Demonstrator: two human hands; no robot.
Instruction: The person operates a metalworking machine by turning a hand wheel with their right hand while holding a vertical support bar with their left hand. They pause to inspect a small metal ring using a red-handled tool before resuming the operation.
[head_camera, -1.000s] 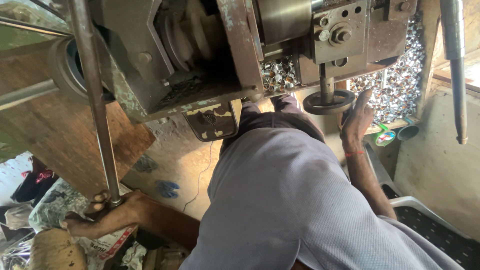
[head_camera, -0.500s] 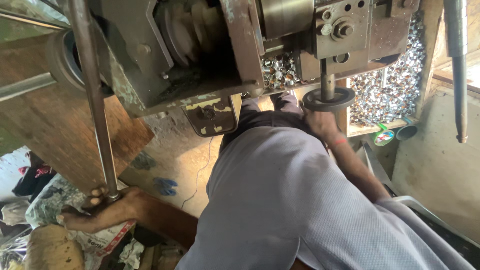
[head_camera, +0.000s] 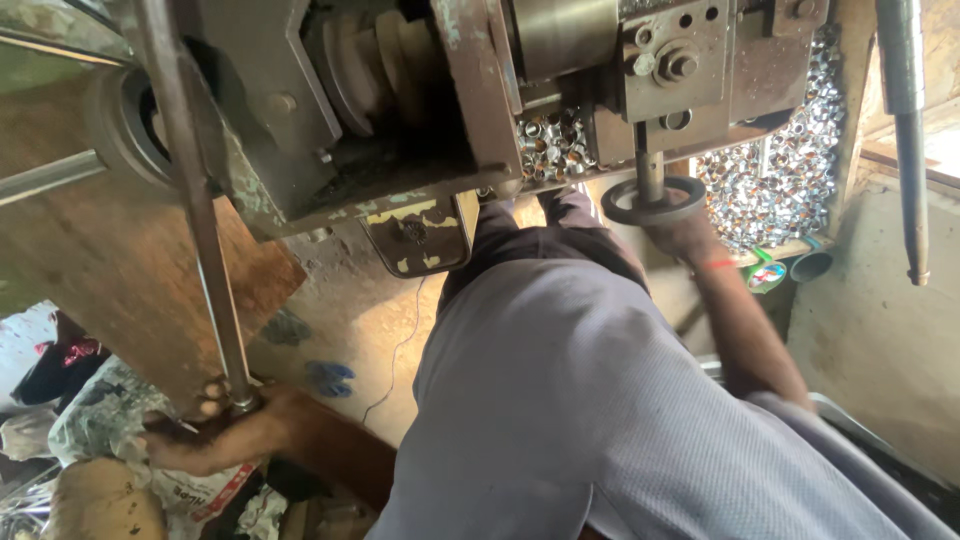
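- Left hand (head_camera: 205, 435) sits down at seven o'clock, fingers wrapped tight around the bottom end of the long steel lever (head_camera: 190, 200), which rises from there toward eleven o'clock.
- Right hand (head_camera: 680, 232) is up at one o'clock, tucked just under the small black handwheel (head_camera: 655, 200); it touches the rim from below, but whether the fingers are closed on it I cannot tell, as the wheel hides them.
- Progress, as a judgement: both hands are on the controls, so the machine looks mid-cycle. A large heap of shiny metal rings (head_camera: 780, 160) lies piled behind the handwheel at two o'clock, with a smaller cluster at twelve o'clock under the machine head (head_camera: 400, 110), which suggests many pieces are already through. How many remain cannot be read here.
- The lever looks worn and dull grey, straight, slightly slanted.
- The handwheel is a dark ring on a short vertical spindle below a bolted block.
- The person's grey-clad legs (head_camera: 600, 400) fill the lower centre.
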